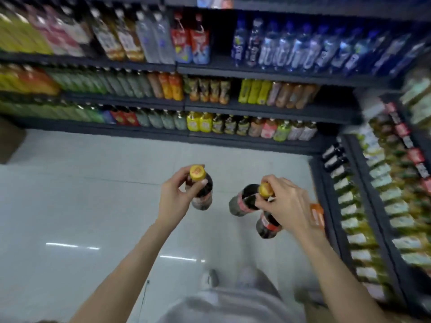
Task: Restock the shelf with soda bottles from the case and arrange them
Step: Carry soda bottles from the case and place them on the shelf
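We hold one dark soda bottle (202, 191) by its yellow cap in our left hand (176, 196); our right hand (286, 201) grips two more bottles (245, 200) at the necks. Far and right: stocked shelves (256, 71). Below: pale tiled floor (81, 194).

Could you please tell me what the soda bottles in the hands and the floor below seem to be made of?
Left-hand bottle: likely clear plastic, dark soda showing through, with a matte yellow plastic-looking cap. Right-hand bottles: look the same. Floor: probably glossy pale tile, given the light reflections and faint seam line.
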A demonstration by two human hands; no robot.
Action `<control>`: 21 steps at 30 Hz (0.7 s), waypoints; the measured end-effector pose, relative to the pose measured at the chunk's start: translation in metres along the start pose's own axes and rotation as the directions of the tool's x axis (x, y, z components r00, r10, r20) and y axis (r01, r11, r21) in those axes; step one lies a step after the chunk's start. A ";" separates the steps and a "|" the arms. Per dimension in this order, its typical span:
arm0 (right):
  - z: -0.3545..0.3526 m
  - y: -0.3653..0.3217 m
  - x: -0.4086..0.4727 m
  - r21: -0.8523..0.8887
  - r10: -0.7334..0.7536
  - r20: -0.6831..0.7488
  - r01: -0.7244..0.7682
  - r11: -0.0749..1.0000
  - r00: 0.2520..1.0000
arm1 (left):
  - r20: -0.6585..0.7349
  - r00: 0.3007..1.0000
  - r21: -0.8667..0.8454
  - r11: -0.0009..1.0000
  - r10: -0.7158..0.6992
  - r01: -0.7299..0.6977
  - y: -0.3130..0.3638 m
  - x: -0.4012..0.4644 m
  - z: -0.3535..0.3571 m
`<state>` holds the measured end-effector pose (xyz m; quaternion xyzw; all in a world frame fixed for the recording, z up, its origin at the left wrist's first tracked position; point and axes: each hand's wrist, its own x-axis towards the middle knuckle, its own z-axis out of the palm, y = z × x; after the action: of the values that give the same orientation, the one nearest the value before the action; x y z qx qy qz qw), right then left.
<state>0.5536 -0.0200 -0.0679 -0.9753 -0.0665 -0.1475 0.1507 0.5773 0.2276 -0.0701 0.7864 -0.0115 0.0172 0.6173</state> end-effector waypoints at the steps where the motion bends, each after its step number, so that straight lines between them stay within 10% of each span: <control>1: 0.010 -0.018 0.026 0.033 -0.051 0.009 0.051 0.998 0.999 | -0.043 0.999 0.007 1.000 0.007 -0.007 -0.002 0.014 -0.022; 11: 0.094 -0.185 0.297 0.220 -0.387 -0.017 0.381 0.898 0.922 | -0.493 0.867 0.050 0.998 0.066 -0.047 -0.014 0.164 -0.213; 21: 0.150 -0.334 0.531 0.329 -0.515 -0.143 0.532 0.780 0.845 | -0.635 0.743 0.083 0.974 0.213 -0.209 -0.009 0.354 -0.381</control>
<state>1.0382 0.3882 0.0506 -0.8708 -0.3567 -0.1911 0.2792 0.9261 0.6008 0.0265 0.7287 0.1105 0.3538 0.5758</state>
